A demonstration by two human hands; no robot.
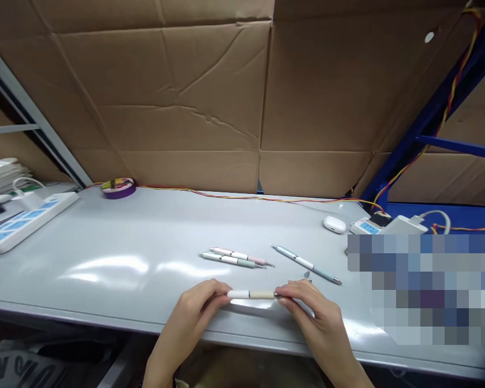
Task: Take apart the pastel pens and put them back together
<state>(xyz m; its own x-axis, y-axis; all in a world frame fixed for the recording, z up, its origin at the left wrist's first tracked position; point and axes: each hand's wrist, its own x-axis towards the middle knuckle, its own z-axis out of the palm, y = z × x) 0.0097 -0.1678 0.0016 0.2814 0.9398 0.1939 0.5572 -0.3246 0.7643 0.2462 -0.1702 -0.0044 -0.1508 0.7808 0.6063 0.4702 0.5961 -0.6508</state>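
A white and cream pen (250, 295) lies level between my two hands, just above the front part of the table. My left hand (196, 307) pinches its white end between thumb and fingers. At the cream end, my right hand (315, 310) grips the metal tip, which the fingertips partly cover. Beyond my hands rest a green and white pen (232, 260) and a pink and white pen (236, 254), side by side. A blue and white pen (306, 264) lies slanted to the right. Near my right fingers is a small metallic piece (306, 275).
A white earbud case (334, 224) sits at the back right by a power strip (366, 226). Another power strip (28, 221) lies left. A purple tape roll (118, 188) stands at the back, where wires (226, 196) run along the cardboard wall (178, 108). The right side is blurred out.
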